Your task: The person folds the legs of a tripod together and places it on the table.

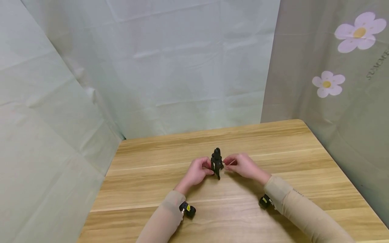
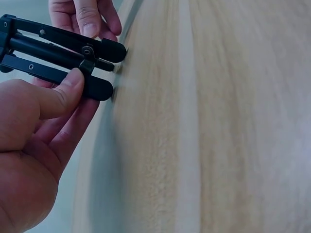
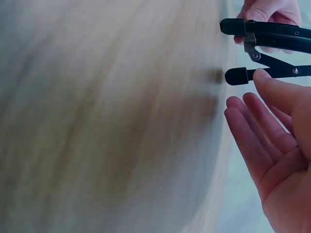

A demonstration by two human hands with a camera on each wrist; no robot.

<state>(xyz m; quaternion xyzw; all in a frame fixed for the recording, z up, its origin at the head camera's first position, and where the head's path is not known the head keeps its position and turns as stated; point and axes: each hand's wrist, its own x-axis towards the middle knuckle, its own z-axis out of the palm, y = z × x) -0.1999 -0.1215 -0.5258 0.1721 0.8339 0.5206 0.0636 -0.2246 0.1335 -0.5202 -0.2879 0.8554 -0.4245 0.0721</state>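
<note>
A small black tripod stands upright over the wooden table, its slim legs pointing down and capped with rounded rubber feet. My left hand grips one leg close to its foot, the thumb lying across the leg and the fingers behind. From the other side my right hand pinches another leg, thumb tip near the foot; its lower fingers reach out loosely below. That leg stands out from the centre post, and a metal brace joins them.
The wood-grained table reaches back to a pale hanging cloth. At the right hangs a greyer cloth with printed flowers. Small black cameras are strapped at both wrists, low over the tabletop.
</note>
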